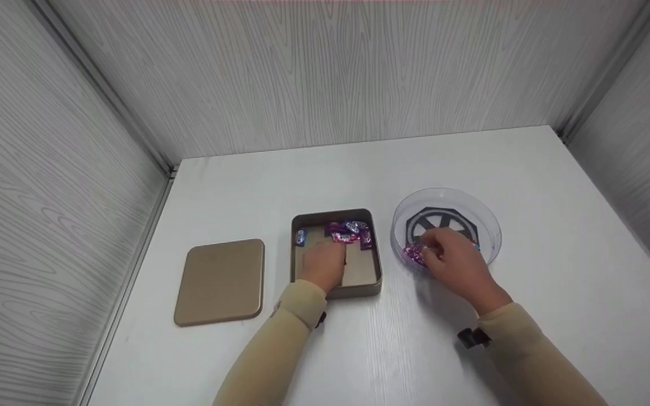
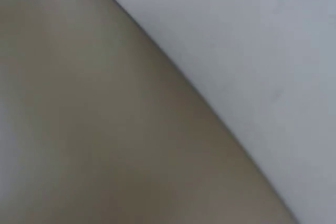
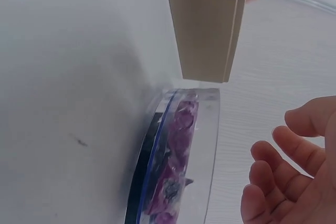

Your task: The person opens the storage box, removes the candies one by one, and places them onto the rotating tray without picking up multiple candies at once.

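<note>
My left hand [image 1: 325, 262] reaches down into an open gold-brown tin [image 1: 353, 291], knuckles up. Its fingertips are hidden under it, and I cannot tell whether they hold anything. Several wrapped candies [image 1: 346, 238], purple and pink, lie at the back of the tin, with a blue candy [image 1: 301, 237] at its left wall. Over a round clear plastic dish [image 1: 497, 237] hovers my right hand [image 1: 455, 262]. In the right wrist view its fingers [image 3: 265, 177] are loosely bent with nothing between them, beside the dish wall. Pink-purple candies [image 1: 414, 254] lie in the dish's near left part.
A flat square gold lid [image 1: 220, 282] lies left of the tin on the white table [image 1: 336, 175]. A dark wheel-like pattern [image 1: 415, 223] shows at the dish's bottom. Grey wood-grain panels [image 1: 302, 73] stand behind and at both sides. Brown surface fills much of the left wrist view.
</note>
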Tool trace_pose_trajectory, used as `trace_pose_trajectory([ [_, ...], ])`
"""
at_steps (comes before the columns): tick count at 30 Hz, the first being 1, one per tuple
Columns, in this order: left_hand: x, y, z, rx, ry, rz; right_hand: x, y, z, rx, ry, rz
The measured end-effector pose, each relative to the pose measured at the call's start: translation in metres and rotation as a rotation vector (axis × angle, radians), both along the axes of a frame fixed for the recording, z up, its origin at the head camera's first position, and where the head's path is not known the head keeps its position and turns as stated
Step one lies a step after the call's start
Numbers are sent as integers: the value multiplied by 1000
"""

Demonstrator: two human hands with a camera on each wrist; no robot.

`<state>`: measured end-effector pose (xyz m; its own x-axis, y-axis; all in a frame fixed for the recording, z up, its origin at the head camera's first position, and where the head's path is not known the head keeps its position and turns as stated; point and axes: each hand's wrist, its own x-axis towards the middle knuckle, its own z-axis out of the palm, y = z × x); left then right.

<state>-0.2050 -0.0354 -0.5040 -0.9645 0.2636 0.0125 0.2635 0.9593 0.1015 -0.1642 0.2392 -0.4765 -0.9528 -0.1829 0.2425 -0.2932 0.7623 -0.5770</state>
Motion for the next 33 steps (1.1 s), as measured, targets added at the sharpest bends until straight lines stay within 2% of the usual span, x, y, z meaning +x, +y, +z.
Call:
trace_pose_trajectory([
  [3, 4, -2, 2, 86, 13, 12, 7, -2, 1, -30, 9, 12],
  [8, 18, -7, 21, 263, 32, 30, 19, -10, 8, -66, 15, 44],
  [13, 40, -12, 36, 446, 119, 16, 32, -27, 12, -90, 8, 101],
  [16, 56, -11, 46, 553, 139, 4, 41, -38, 17, -118, 21, 133],
  [20, 76, -5, 56, 679, 112, -29, 53, -53, 21, -113, 84, 172],
  [23, 87, 0, 59, 748, 77, -57, 61, -63, 22, -92, 139, 210],
  [29, 96, 5, 59, 833, 48, -91, 72, -74, 21, -83, 187, 239],
  [33, 98, 9, 59, 890, -30, -76, 73, -76, 19, -38, 244, 217],
])
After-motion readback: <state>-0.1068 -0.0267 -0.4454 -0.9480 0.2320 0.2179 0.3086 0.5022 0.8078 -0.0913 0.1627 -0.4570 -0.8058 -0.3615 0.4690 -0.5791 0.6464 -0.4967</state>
